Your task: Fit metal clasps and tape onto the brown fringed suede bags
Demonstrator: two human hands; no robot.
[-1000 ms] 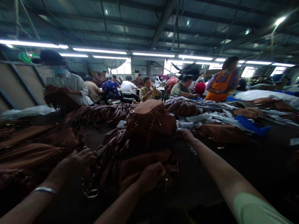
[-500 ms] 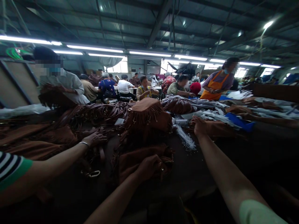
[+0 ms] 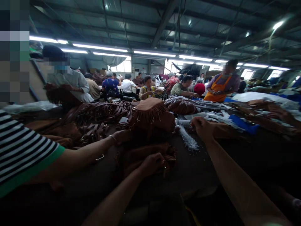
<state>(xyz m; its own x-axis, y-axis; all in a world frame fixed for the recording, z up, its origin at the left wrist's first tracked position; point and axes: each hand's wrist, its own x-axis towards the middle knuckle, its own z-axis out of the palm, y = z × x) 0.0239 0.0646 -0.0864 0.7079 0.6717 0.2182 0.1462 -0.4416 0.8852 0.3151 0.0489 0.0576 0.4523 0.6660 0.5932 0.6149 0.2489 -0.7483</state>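
Watching your left hand: your left hand (image 3: 152, 164) lies curled on a folded brown suede bag (image 3: 145, 158), near you and just left of middle; whether it grips or only rests cannot be told from here
Watching your right hand: your right hand (image 3: 202, 127) is narrowly closed, holding the edge of a brown suede panel (image 3: 223, 129) to the right of the middle
Beside your hands: a loose heap of clear plastic strands (image 3: 188, 141) sits just left of your right hand on the dark tabletop (image 3: 199, 175), and a fringed suede bag (image 3: 149, 114) stands farther off, between your hands
Left of you: a co-worker's arm in a striped sleeve (image 3: 21, 147) reaches in, its hand (image 3: 119, 136) touching the suede pile beside brown straps with metal buckles (image 3: 101, 111)
Far right: a blue plastic sheet (image 3: 242, 124) lies on the tabletop, and beyond it stands a person in an orange apron (image 3: 218, 89)
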